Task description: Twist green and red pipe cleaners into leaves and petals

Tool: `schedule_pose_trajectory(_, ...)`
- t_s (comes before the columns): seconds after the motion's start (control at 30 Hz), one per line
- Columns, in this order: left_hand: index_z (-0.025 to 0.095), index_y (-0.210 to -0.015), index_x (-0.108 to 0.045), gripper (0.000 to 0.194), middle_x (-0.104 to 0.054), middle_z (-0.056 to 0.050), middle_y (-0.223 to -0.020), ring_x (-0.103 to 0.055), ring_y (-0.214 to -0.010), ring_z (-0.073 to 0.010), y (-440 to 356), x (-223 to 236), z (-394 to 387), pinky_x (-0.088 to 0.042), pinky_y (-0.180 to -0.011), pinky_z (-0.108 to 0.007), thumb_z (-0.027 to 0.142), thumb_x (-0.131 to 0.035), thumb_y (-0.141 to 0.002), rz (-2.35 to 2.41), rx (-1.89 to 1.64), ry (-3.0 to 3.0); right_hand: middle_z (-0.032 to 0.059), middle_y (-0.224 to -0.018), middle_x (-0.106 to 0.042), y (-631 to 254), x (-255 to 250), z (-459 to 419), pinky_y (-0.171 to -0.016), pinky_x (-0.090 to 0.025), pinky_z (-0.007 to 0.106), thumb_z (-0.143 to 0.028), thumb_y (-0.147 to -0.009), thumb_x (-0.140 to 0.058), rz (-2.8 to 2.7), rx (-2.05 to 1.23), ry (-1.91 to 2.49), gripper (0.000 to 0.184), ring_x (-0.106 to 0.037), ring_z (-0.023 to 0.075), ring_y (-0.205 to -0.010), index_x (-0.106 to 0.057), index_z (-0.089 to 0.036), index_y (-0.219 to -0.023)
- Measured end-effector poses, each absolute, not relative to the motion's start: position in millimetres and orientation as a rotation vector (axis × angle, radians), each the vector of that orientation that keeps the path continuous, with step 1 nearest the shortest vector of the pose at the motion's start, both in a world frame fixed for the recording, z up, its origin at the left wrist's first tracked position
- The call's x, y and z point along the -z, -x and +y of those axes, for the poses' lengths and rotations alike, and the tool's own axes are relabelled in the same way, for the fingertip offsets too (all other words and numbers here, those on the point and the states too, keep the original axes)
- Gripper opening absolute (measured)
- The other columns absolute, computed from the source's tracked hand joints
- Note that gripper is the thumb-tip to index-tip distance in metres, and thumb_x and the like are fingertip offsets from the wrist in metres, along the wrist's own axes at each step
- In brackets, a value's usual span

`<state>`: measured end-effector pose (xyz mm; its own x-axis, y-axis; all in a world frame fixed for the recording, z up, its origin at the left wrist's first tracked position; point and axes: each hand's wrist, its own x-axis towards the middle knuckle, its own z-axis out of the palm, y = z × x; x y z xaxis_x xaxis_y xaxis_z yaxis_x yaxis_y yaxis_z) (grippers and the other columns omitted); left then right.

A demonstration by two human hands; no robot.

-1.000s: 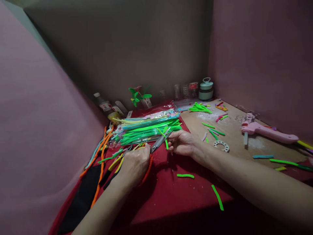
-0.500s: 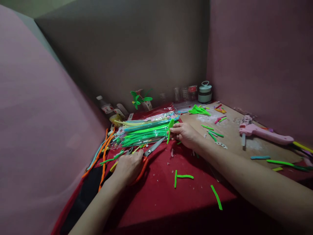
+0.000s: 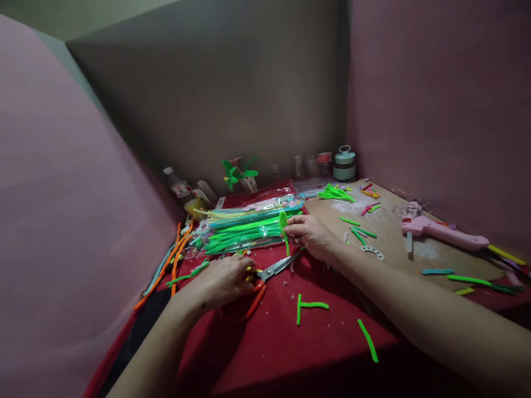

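My right hand (image 3: pixel 312 235) pinches a bent green pipe cleaner (image 3: pixel 284 228) just above the red cloth (image 3: pixel 274 331), in front of a clear bag of green and blue pipe cleaners (image 3: pixel 244 225). My left hand (image 3: pixel 226 279) rests on the cloth with its fingers curled at the orange handles of a pair of scissors (image 3: pixel 265 276). The scissor blades point right, towards the right hand, and lie flat. Three cut green pieces (image 3: pixel 312 304) lie on the cloth nearer to me.
A wooden board (image 3: pixel 394 243) at the right carries a pink glue gun (image 3: pixel 440 232), green offcuts and a white curved piece. Orange pipe cleaners (image 3: pixel 172 265) trail at the left. Bottles, jars and a small green plant stand along the back wall. Pink partitions close both sides.
The right hand has lifted the green pipe cleaner and turned it upright by the bag. The left hand has slid right along the scissors, which now lie with blades further right.
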<state>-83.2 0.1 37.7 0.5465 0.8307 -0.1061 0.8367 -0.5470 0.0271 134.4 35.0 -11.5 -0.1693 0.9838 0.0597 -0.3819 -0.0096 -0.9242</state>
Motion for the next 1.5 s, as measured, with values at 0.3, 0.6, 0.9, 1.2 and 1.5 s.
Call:
schedule_pose_trajectory(0.3, 0.014, -0.072, -0.07, 0.021, -0.064, -0.003, -0.069, -0.056, -0.067, -0.0148, 26.1, -28.6, 16.2, -0.044, -0.063, -0.026, 0.035, -0.064, -0.069, 1.282, -1.04, -1.883, -0.0065, -0.046, -0.046, -120.4, 7.9, 17.9, -0.047, -0.027, 0.023, -0.021, -0.059, -0.062, -1.341, -1.434, 0.931, 0.006, -0.037, 0.0064, -0.044, -0.06, -0.015, -0.058)
schedule_pose_trajectory(0.6, 0.018, -0.072, -0.071, 0.015, -0.063, -0.001, -0.072, -0.058, -0.071, -0.0126, 23.7, -7.6, 9.2, -0.045, -0.066, -0.023, 0.027, -0.059, -0.077, 1.253, -1.418, -2.129, -0.0044, -0.048, -0.048, -115.6, 7.3, 18.0, -0.05, -0.03, 0.022, -0.023, -0.066, -0.059, -1.479, -1.275, 0.99, 0.015, -0.04, 0.0078, -0.048, -0.057, -0.015, -0.053)
schedule_pose_trajectory(0.9, 0.018, -0.07, -0.068, 0.016, -0.062, -0.002, -0.075, -0.057, -0.072, -0.0133, 22.8, -12.1, 8.8, -0.047, -0.067, -0.024, 0.031, -0.06, -0.077, 1.338, -1.563, -2.082, -0.0049, -0.045, -0.045, -113.1, 7.0, 15.2, -0.047, -0.029, 0.023, -0.027, -0.07, -0.057, -1.495, -1.241, 0.998, 0.02, -0.039, 0.008, -0.044, -0.055, -0.016, -0.053)
schedule_pose_trajectory(1.2, 0.014, -0.088, -0.064, 0.034, -0.059, -0.001, -0.068, -0.051, -0.055, -0.0102, 26.2, -1.9, 22.3, -0.039, -0.051, -0.022, 0.044, -0.049, -0.082, 1.22, -1.447, -1.605, -0.0026, -0.049, -0.049, -140.2, -2.9, 35.6, -0.05, -0.031, 0.022, -0.022, -0.067, -0.053, -1.385, -0.931, 1.185, 0.015, -0.041, 0.0085, -0.047, -0.057, -0.015, -0.055)
schedule_pose_trajectory(1.5, 0.018, -0.077, -0.064, 0.021, -0.065, -0.004, -0.076, -0.058, -0.07, -0.014, 20.0, 14.6, 14.0, -0.044, -0.068, -0.025, 0.027, -0.047, -0.084, 1.277, -1.055, -2.356, 0.0155, -0.089, -0.067, -249.8, -25.5, 128.1, -0.07, -0.043, 0.031, -0.015, -0.069, -0.06, -1.338, -0.158, 2.066, 0.016, -0.061, 0.0252, -0.087, -0.069, -0.013, -0.081)
